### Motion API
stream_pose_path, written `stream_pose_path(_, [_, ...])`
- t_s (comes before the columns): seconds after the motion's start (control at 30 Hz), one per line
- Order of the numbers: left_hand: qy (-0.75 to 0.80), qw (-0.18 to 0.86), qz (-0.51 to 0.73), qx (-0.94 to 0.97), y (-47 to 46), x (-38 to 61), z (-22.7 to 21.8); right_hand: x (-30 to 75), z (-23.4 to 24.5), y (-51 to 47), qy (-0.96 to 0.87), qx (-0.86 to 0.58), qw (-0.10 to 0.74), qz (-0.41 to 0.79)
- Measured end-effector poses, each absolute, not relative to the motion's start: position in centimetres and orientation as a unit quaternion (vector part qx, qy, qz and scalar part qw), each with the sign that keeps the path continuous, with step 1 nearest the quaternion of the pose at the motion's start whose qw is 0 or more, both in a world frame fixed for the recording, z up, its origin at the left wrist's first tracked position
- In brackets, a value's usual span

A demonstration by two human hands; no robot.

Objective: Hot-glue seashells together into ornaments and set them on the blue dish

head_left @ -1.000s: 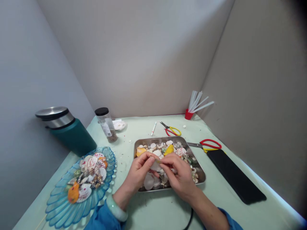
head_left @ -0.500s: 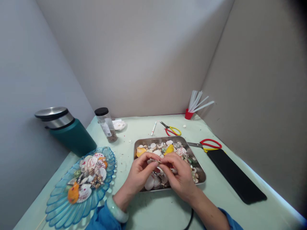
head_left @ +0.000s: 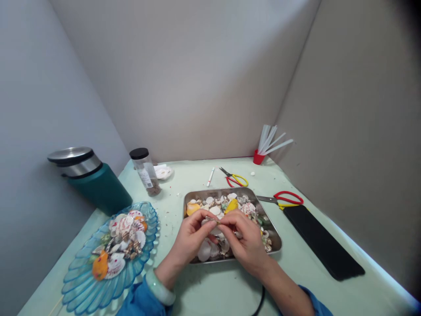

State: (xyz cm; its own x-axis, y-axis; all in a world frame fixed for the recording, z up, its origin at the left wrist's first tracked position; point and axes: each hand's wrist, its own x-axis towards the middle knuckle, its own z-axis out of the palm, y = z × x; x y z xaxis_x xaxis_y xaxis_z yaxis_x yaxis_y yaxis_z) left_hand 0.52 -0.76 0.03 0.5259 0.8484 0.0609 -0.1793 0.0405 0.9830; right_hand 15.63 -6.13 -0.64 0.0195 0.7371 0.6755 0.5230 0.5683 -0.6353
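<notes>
Over the metal tray [head_left: 278, 245], my left hand [head_left: 192, 237] and my right hand [head_left: 248, 245] meet fingertip to fingertip. Both pinch one small, thin object [head_left: 213, 220] between thumbs and forefingers; it may be a shell piece, but it is too small to make out. Beneath the hands, the tray holds a heap of seashells [head_left: 215, 210], mostly white, with a yellow one [head_left: 232, 205] and an orange one [head_left: 192, 208] among them. Part of the heap is hidden by my fingers.
On the left stand a blue scalloped dish [head_left: 82, 287] of shells, a teal bottle [head_left: 98, 188] and a black-lidded jar [head_left: 144, 171]. Behind the tray lie a marker [head_left: 211, 177] and small scissors [head_left: 234, 177]. Rightward are larger scissors [head_left: 283, 199], a black slab [head_left: 324, 241] and a red cup [head_left: 258, 157] of glue sticks.
My hands stay over the tray, still pinching. The small object between the fingertips has turned slightly; the other things stand as before.
</notes>
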Motion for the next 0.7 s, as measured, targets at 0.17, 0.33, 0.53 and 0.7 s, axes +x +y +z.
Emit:
stream_pose_path(0.17, [0.304,0.675,0.367,0.563,-0.5,0.6,0.0,15.4,-0.7,-6.0,-0.685,-0.468,0.549,0.101])
stream_pose_path(0.33, [0.316,0.66,0.396,0.555,-0.4,0.7,0.0,16.1,-0.1,-5.6,-0.666,-0.507,0.535,0.115])
stream_pose_path(0.53, [0.318,0.647,0.39,0.573,-0.7,0.5,0.5,19.4,-0.4,-5.5,-0.655,-0.664,0.361,-0.001])
stream_pose_path(0.7, [0.322,0.582,0.423,0.615,0.0,0.1,0.1,20.0,-1.0,-6.3,-0.667,-0.719,0.194,0.014])
